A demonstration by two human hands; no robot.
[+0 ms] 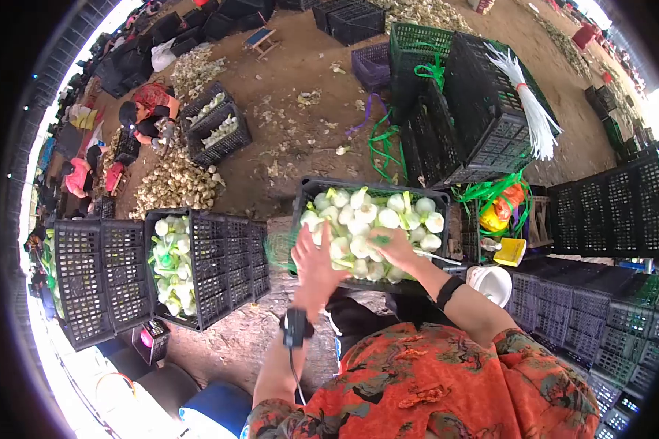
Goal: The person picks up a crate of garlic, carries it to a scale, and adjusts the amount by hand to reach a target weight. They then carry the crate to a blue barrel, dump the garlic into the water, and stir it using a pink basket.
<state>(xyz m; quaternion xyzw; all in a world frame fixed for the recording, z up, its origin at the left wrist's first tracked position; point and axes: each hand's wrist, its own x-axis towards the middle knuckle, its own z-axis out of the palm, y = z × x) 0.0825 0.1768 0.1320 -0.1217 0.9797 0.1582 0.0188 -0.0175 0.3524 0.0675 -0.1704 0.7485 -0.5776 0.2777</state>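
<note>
In front of me a black plastic crate (447, 212) is filled with white, onion-like bulbs (366, 213) that have short green stem stubs. My left hand (316, 262) is over the crate's near left part, fingers stretched out and apart, with a dark strapped device on its wrist. Thin green netting (278, 250) hangs by the crate's left side, close to that hand. My right hand (397, 249) reaches over the middle of the bulbs with its fingers bent together. A bit of green shows at its fingertips, too small to name. A black band circles the right forearm.
On the left stands a crate of bulbs (172, 263) with other black crates beside it. Stacked crates (483, 110) and a white bucket (489, 284) are at the right. Further off, a person (148, 113) crouches by a bulb pile (176, 186). Green straps (384, 150) lie on the ground.
</note>
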